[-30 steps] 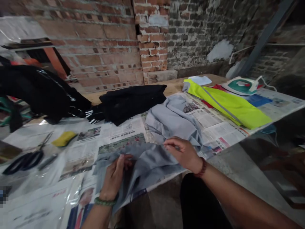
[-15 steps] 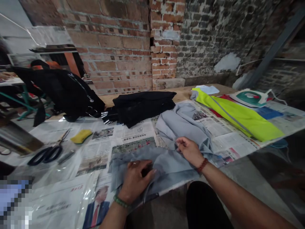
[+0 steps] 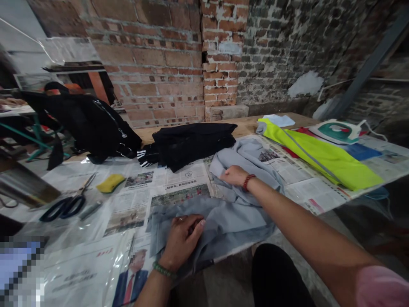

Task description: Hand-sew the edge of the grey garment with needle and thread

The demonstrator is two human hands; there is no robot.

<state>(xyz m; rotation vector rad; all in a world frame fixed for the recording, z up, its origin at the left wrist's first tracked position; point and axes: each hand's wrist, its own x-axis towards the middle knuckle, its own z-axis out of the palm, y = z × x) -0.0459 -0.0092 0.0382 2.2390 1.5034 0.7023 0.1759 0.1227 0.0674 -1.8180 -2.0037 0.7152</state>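
A thin grey cloth (image 3: 230,217) lies along the near edge of the table, and its far part is bunched up in loose folds. On its left end rests my left hand (image 3: 183,234), fingers curled in and thumb drawn close to them, pinching the fabric; the fingertips are partly hidden. My right hand (image 3: 235,175) reaches over to the bunched far part, its fingers closed on a fold there. A green bead bracelet is on my left wrist and a reddish one on my right.
Black folded clothing (image 3: 194,145) and a black backpack (image 3: 92,119) lie behind. At left are scissors (image 3: 70,202), a yellow sponge (image 3: 110,183) and a metal cylinder (image 3: 28,183). Rightward are a neon-yellow garment (image 3: 319,157) and an iron (image 3: 338,131). Newspaper under plastic covers the table.
My right hand has moved up and left, from the near part of the cloth to the bunched part. My left hand stays in place, its thumb now closer to the fingers.
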